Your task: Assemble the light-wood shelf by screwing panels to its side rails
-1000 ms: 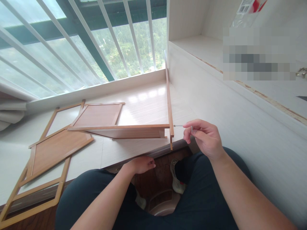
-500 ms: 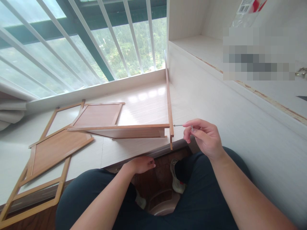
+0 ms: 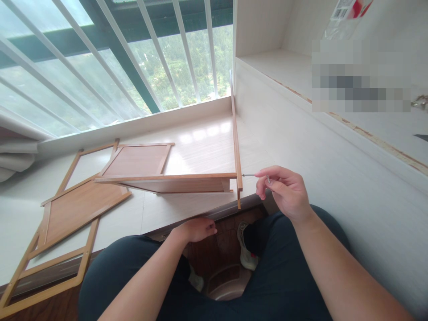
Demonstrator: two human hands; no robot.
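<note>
Thin metal rod (image 3: 250,175) is pinched tightly by the right hand (image 3: 284,192), index finger extended leftward; its middle is concealed by the grip, and contact between its far end and the slim wooden upright (image 3: 236,149), just left of the fingertips, is too small to confirm. Farther left of those fingers, a straight-grained wooden rail (image 3: 187,177) meets the upright. The left hand (image 3: 195,229), below-left, is loosely curled, palm hidden, contents undeterminable.
</note>
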